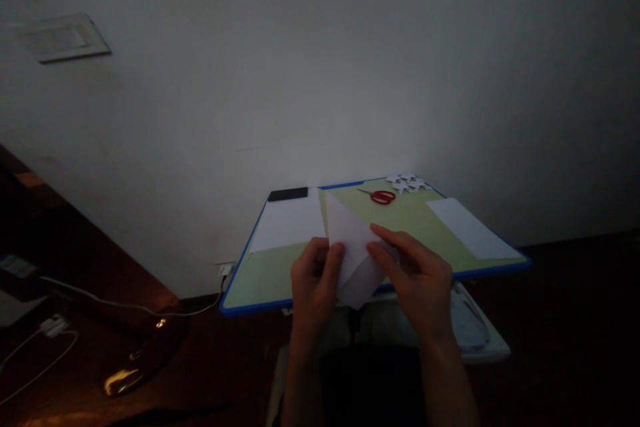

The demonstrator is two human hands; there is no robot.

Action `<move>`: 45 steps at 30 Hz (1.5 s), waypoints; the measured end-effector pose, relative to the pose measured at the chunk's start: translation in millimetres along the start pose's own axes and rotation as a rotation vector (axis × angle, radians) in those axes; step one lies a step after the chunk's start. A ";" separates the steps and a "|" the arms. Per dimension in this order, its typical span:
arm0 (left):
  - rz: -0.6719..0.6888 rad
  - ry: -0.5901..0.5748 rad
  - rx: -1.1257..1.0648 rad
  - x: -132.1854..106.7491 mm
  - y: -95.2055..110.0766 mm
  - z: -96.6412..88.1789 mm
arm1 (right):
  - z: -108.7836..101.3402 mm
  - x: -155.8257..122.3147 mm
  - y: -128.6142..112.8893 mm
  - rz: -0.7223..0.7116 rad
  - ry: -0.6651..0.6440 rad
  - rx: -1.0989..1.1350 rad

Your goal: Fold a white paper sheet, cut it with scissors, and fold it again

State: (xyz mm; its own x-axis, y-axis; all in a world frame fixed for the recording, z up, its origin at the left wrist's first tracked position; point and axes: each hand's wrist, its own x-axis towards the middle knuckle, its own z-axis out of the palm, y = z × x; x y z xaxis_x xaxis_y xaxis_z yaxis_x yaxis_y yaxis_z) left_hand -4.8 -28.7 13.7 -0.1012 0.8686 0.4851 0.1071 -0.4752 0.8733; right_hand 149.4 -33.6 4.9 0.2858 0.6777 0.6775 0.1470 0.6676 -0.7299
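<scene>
Between my hands is a folded sheet of white paper [350,233], held up over the near edge of a light green board with a blue rim. Its upper end comes to a point, and a lower flap hangs down in shadow. My left hand [317,273] pinches its left side, thumb on the front face. On the right side, my right hand [417,273] grips the paper between thumb and fingers. Red-handled scissors [383,197] lie on the board beyond my right hand, blades toward the left.
On the green board [265,280] lie white sheets [290,223] at left with a dark flat object [288,194] on them, white paper [467,228] at right, and several small paper cut-outs [407,183] at the back. A wall [320,67] rises behind. A cable [125,308] runs at left.
</scene>
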 end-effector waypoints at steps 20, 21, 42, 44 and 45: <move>-0.042 -0.343 0.145 0.9 -1.3 -24.2 | -4.4 3.4 8.3 -0.034 0.213 -0.078; -0.033 -0.334 0.164 1.1 -2.1 -24.4 | -4.4 3.6 8.9 -0.031 0.215 -0.075; 0.185 -0.281 0.309 6.8 -5.1 -19.2 | -0.1 1.5 7.7 0.018 0.314 -0.033; 0.163 -0.283 0.284 6.3 -6.8 -20.6 | -1.8 1.9 8.5 0.008 0.292 -0.036; 0.147 -0.289 0.269 6.1 -7.9 -21.6 | -3.1 2.2 9.0 0.004 0.271 -0.045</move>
State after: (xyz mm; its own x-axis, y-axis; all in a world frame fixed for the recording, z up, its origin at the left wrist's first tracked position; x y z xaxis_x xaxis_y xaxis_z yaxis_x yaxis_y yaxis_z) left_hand -27.6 -22.7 10.7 0.2115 0.8162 0.5377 0.3578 -0.5766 0.7345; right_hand 154.2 -27.0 -0.5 0.5285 0.5688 0.6302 0.1854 0.6471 -0.7395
